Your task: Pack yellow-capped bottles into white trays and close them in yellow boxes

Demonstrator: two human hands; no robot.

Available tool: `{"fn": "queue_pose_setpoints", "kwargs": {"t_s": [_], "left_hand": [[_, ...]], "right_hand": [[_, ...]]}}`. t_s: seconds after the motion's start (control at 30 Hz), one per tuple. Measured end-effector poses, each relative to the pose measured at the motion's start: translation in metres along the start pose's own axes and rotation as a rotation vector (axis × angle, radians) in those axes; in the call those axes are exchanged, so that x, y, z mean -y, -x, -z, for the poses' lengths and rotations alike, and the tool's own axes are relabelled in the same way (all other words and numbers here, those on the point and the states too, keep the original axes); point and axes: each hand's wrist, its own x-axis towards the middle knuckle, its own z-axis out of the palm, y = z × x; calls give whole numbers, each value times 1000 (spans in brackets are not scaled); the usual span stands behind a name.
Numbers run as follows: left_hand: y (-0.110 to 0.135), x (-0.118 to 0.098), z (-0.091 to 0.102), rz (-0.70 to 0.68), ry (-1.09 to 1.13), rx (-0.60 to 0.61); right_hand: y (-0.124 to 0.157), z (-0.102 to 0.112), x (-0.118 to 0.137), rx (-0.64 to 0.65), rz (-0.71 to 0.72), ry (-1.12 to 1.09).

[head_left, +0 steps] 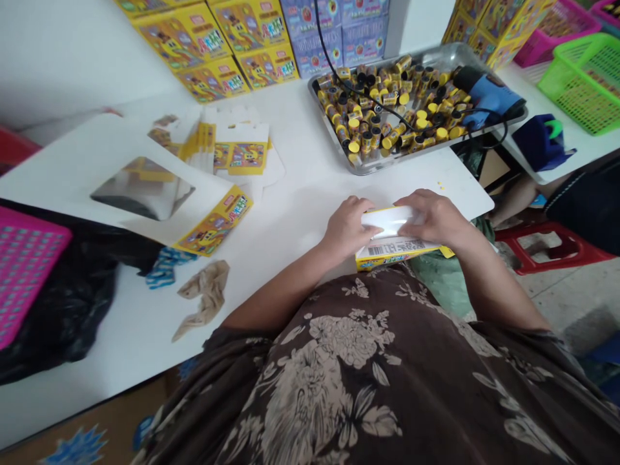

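Two bare hands, the left hand (346, 226) and the right hand (433, 218), close over one yellow printed box (387, 250) that sits on the white table (285, 219), close to the person's brown floral top (349, 361). Each grip is pressed together, the fingers curled down over the box's upper face, which shines white under the glare, and the two sets of fingertips almost meet. The barcode panel faces the person. Good work here would likely mean even pressure from both hands, keeping the box square against the flat table so that no printed panel creases. Up the table sits one steel tray (436, 141) holding dozens of small yellow-capped bottles (387, 106), too many and too overlapped to count exactly, and one blue-and-black hot-air gun (489, 97) rests on them. To the left lie one loose pile of flat printed carton blanks (242, 155), one large white window card (72, 161) and one flattened yellow carton (216, 219) touching its corner. Against the wall, at least four yellow cartons (213, 45) and four purple cartons (334, 32) show — the stacks run out of view. Two baskets stand at the far right: one green basket (586, 84) and one pink basket (557, 32).
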Motion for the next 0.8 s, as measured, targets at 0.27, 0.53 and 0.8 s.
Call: {"fn": "queue_pose_setpoints", "kwargs": {"t_s": [0.27, 0.53, 0.8], "left_hand": [[18, 7, -17, 440, 750, -86], [31, -24, -32, 545, 1334, -32], [15, -66, -39, 488, 1502, 266]], "right_hand": [[4, 8, -9, 52, 57, -223], [30, -5, 12, -210, -89, -496], [71, 16, 38, -612, -423, -822]]}}
